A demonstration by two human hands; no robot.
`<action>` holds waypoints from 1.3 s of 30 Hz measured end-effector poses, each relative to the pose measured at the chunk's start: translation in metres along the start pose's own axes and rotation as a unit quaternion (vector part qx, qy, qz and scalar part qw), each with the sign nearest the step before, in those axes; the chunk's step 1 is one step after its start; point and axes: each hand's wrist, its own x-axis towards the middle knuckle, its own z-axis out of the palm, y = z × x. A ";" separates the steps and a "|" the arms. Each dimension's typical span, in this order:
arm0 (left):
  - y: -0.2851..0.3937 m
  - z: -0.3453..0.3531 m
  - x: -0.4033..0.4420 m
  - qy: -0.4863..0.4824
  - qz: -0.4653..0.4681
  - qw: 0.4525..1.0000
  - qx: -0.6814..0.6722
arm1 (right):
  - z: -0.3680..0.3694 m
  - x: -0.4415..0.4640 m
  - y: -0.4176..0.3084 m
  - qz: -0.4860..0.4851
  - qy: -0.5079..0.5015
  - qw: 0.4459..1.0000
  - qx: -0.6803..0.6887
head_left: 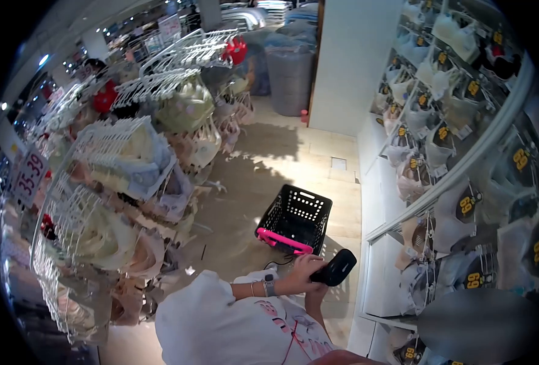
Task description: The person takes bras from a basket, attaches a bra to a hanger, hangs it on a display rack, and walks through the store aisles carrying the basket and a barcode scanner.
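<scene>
A glossy black oblong object [334, 268] with a small pale marking is held in front of my body; I cannot make out its kind. My left hand [305, 274], with a watch and bracelets at the wrist, has its fingers closed on the object's left end. Underneath, my right hand [316, 294] grips it from below, its fingers partly hidden. Just beyond my hands, a black shopping basket [328, 216] with a pink handle [285, 241] sits on the floor. Nothing shows inside the basket except its dark bottom.
Racks of bras on white hangers [123, 146] line the left, with a price sign [29, 176]. Along the right wall hang more bras [455, 213] with yellow-numbered tags, above white cabinets [385, 274]. A large grey bin [291, 79] stands at the back. Tiled floor [251, 164] runs between.
</scene>
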 end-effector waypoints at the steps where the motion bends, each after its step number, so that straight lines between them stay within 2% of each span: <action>1: -0.012 -0.001 -0.001 -0.022 -0.001 1.000 0.014 | -0.001 0.004 0.015 0.029 -0.002 1.000 -0.002; 4: -0.027 -0.022 0.005 -0.042 0.021 0.996 0.081 | -0.008 0.026 0.056 0.098 -0.009 0.995 -0.027; 6: -0.061 -0.036 0.010 -0.034 0.037 0.987 0.150 | -0.013 0.038 0.074 0.141 -0.024 0.988 -0.058; 7: -0.072 -0.050 0.015 0.001 -0.008 0.986 0.164 | -0.013 0.049 0.081 0.159 -0.032 0.984 -0.072; 8: -0.096 -0.055 0.018 0.051 -0.042 0.982 0.177 | -0.012 0.057 0.089 0.117 -0.047 0.989 -0.071; 9: -0.118 -0.060 0.019 0.088 -0.062 0.977 0.183 | 0.000 0.062 0.094 0.042 -0.019 0.996 -0.075; 10: -0.139 -0.064 0.023 0.078 -0.102 0.966 0.223 | 0.008 0.063 0.095 -0.030 0.009 0.996 -0.080; 11: -0.158 -0.068 0.025 0.062 -0.145 0.952 0.261 | 0.008 0.067 0.103 0.005 -0.002 0.993 -0.120; 12: -0.175 -0.067 0.026 0.042 -0.188 0.936 0.295 | 0.007 0.071 0.112 0.054 -0.014 0.993 -0.105; 14: -0.196 -0.065 0.033 -0.056 -0.259 0.932 0.247 | 0.025 0.076 0.101 0.036 -0.004 0.984 -0.175; 15: -0.204 -0.065 0.036 -0.104 -0.292 0.925 0.221 | 0.024 0.083 0.115 0.071 0.007 0.989 -0.130; 18: -0.221 -0.056 0.041 -0.098 -0.279 0.930 0.216 | 0.032 0.105 0.110 0.093 0.001 0.994 -0.051; 19: -0.215 -0.061 0.045 -0.119 -0.290 0.927 0.206 | 0.034 0.113 0.105 0.129 0.019 0.990 -0.048; 22: -0.226 -0.063 0.054 -0.221 -0.332 0.896 0.196 | 0.031 0.134 0.112 0.143 0.013 0.989 -0.034; 25: -0.237 -0.054 0.061 -0.243 -0.320 0.902 0.157 | 0.041 0.147 0.101 0.149 0.048 0.987 -0.039; 27: -0.233 -0.057 0.072 -0.238 -0.325 0.903 0.148 | 0.051 0.160 0.100 0.175 0.125 0.977 -0.006; 32: -0.241 -0.045 0.090 -0.174 -0.310 0.925 0.133 | 0.047 0.202 0.100 0.155 0.148 0.977 -0.014; 35: -0.235 -0.052 0.110 -0.145 -0.312 0.931 0.118 | 0.034 0.241 0.112 0.148 0.122 0.981 -0.003; 39: -0.246 -0.048 0.138 -0.057 -0.310 0.940 0.132 | 0.035 0.296 0.110 0.145 0.062 0.987 -0.008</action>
